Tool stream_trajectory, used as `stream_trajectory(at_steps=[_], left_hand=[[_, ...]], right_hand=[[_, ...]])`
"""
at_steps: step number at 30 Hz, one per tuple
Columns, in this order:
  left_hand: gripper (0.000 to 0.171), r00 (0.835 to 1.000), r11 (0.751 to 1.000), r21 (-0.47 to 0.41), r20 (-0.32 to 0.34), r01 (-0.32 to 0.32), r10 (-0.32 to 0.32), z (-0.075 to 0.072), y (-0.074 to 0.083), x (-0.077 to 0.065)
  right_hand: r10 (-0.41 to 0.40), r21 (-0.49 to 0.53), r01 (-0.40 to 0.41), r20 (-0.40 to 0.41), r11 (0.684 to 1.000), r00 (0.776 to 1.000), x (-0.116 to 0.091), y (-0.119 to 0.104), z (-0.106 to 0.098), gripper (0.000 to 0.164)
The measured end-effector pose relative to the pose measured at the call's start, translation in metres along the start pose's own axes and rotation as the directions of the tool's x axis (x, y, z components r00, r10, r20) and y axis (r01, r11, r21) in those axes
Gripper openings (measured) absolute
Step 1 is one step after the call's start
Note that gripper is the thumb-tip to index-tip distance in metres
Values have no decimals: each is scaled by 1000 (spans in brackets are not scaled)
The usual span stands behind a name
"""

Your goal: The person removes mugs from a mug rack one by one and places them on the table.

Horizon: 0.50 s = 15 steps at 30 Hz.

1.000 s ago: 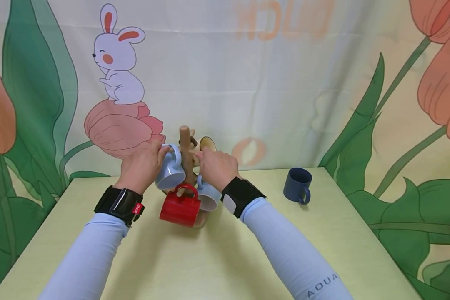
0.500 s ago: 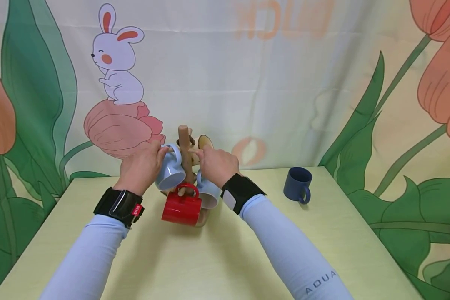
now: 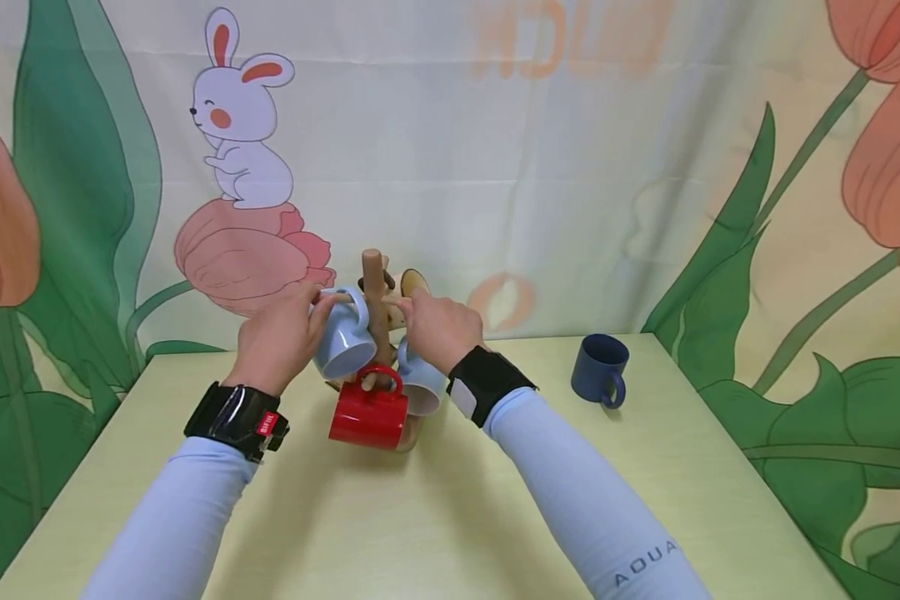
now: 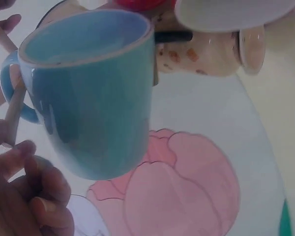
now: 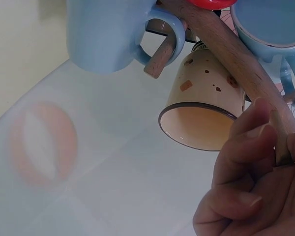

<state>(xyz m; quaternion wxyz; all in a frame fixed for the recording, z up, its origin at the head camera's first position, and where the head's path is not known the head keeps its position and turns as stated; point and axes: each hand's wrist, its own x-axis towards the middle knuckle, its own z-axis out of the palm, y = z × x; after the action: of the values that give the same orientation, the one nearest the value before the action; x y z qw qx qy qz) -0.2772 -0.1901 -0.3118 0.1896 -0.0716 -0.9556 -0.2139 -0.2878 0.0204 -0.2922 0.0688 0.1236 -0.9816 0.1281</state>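
A wooden mug tree (image 3: 373, 275) stands on the table, its post upright between my hands. My left hand (image 3: 281, 333) pinches the end of an upper left peg, on which a light blue mug (image 3: 345, 340) hangs by its handle. On the other side my right hand (image 3: 442, 329) pinches a bare peg (image 5: 281, 140) between thumb and fingers. Below hang a red mug (image 3: 367, 417) at the front and a second light blue mug (image 3: 423, 387) under my right hand. A cream mug with brown spots (image 5: 206, 83) hangs behind, mostly hidden in the head view.
A dark blue mug (image 3: 600, 367) stands upright on the pale table (image 3: 540, 500), to the right of my right hand. Behind the table hangs a printed curtain (image 3: 570, 167) with a rabbit and tulips.
The red mug has shifted slightly to the right against the post. Both hands keep their grip on the pegs, and the view has moved a little.
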Motion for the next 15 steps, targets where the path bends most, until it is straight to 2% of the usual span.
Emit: stream_trajectory(at_steps=[4,8,11,15], left_hand=[[50,994,991,-90,-37,101,-105,5,-11,-7],[62,982,972,-161,-53,172,-182,10,-23,-15],[71,970,948,-213,-12,235,-243,15,-29,-20],[84,951,912,-270,102,309,-291,20,-35,-22]], right_hand=[[-3,8,3,1,1000,1000,0,1,0,34],[2,24,-2,9,1000,1000,1,3,1,31],[1,27,-2,9,1000,1000,1,3,2,30],[-6,3,6,-15,1000,1000,1,4,3,34]])
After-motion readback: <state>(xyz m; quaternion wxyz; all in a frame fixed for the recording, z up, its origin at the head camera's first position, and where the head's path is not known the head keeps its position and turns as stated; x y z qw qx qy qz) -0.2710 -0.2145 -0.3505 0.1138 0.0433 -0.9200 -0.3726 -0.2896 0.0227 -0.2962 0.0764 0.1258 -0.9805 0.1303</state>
